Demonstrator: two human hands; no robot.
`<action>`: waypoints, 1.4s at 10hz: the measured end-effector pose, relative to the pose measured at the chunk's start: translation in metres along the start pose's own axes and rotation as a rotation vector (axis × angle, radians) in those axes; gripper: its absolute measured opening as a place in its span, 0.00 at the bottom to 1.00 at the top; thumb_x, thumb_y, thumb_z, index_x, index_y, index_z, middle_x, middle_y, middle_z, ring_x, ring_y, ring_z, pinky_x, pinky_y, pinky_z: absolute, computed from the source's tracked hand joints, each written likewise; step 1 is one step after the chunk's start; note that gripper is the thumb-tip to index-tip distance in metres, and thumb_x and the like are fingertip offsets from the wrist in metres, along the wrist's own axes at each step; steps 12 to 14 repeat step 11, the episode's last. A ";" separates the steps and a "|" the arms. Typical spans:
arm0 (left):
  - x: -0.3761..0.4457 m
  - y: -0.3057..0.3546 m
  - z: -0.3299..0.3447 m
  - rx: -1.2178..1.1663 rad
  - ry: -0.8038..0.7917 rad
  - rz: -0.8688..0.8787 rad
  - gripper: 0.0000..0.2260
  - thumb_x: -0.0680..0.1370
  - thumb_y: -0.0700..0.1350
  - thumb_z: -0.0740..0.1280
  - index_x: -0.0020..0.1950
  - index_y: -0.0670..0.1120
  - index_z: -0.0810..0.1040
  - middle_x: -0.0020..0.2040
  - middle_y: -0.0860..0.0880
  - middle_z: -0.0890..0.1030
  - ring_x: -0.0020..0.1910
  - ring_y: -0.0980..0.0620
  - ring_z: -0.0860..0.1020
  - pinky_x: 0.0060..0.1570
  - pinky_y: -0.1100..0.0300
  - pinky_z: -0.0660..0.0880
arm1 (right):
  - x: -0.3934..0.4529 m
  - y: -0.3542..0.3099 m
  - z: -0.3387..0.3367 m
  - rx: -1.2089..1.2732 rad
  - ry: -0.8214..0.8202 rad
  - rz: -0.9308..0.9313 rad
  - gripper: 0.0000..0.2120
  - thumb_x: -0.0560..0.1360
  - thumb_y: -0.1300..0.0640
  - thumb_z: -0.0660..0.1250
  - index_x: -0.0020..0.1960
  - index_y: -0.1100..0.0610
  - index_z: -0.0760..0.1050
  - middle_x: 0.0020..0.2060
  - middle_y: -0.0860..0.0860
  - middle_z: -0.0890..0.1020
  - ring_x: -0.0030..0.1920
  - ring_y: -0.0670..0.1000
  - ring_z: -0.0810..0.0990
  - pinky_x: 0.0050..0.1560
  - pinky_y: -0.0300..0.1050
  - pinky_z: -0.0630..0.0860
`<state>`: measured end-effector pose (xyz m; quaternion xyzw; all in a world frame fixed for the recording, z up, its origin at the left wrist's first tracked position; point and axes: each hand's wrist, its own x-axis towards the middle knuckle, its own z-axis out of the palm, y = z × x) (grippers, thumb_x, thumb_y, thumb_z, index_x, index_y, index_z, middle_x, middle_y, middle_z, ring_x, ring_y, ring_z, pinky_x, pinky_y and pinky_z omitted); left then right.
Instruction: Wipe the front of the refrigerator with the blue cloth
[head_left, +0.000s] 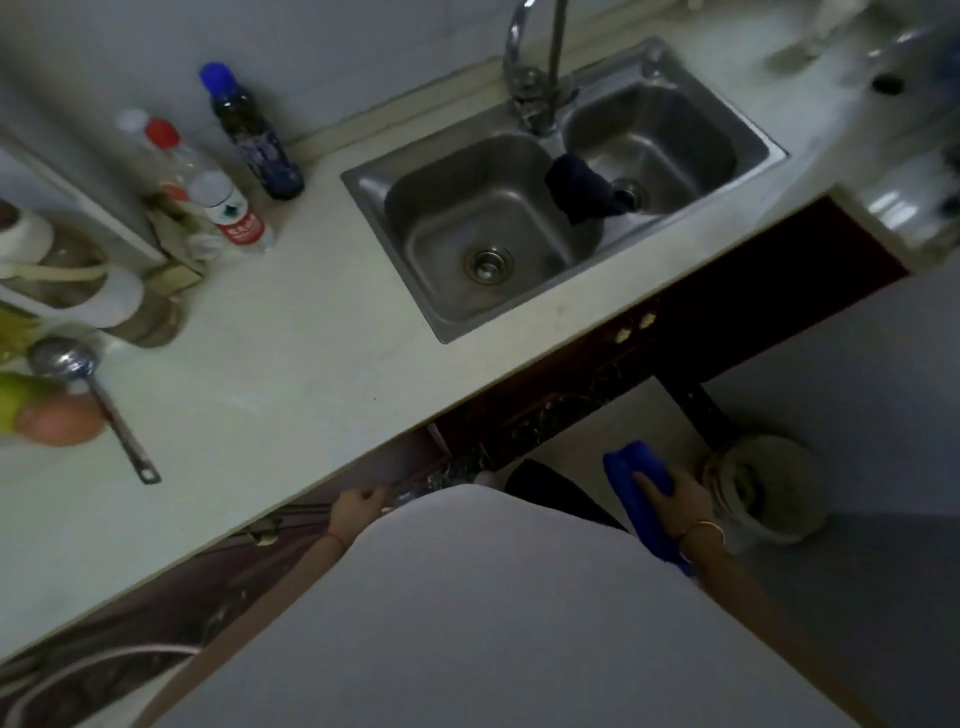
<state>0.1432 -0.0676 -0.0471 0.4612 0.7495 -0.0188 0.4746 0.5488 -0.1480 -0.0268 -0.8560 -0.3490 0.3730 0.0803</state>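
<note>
I look down at a kitchen counter. My right hand (675, 501) hangs low beside my body and grips the blue cloth (641, 488), which is bunched into a long fold. My left hand (358, 506) is at the front edge of a slightly pulled-out drawer (400, 462) under the counter, fingers curled on it. No refrigerator is clearly in view; a pale appliance side (78, 171) stands at the far left, but I cannot tell what it is.
A double steel sink (519, 218) with a tap and a dark cloth (582, 192) draped over its divider sits in the white counter (291, 374). Bottles (249, 135) stand at the back left, a metal ladle (93, 395) lies at the left. A white bucket (769, 488) stands on the floor.
</note>
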 end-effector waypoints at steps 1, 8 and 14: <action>-0.002 0.013 0.004 -0.021 0.046 -0.031 0.12 0.83 0.44 0.61 0.41 0.41 0.75 0.46 0.34 0.81 0.46 0.48 0.76 0.44 0.56 0.67 | 0.036 -0.041 -0.017 -0.104 -0.071 -0.195 0.13 0.78 0.49 0.67 0.50 0.59 0.73 0.43 0.59 0.78 0.45 0.61 0.78 0.46 0.48 0.71; 0.034 0.084 -0.064 -0.163 0.686 -0.096 0.12 0.79 0.41 0.64 0.62 0.43 0.79 0.58 0.44 0.81 0.56 0.42 0.80 0.57 0.49 0.77 | 0.135 -0.506 0.097 -0.850 -0.179 -1.489 0.21 0.83 0.50 0.56 0.74 0.56 0.62 0.63 0.57 0.70 0.61 0.57 0.73 0.67 0.52 0.68; 0.047 0.072 -0.071 -0.044 0.590 -0.109 0.15 0.80 0.44 0.62 0.66 0.44 0.77 0.61 0.44 0.80 0.59 0.44 0.78 0.59 0.50 0.76 | 0.152 -0.499 0.120 -0.746 -0.291 -1.411 0.24 0.81 0.51 0.59 0.76 0.52 0.61 0.68 0.54 0.69 0.69 0.55 0.65 0.74 0.52 0.60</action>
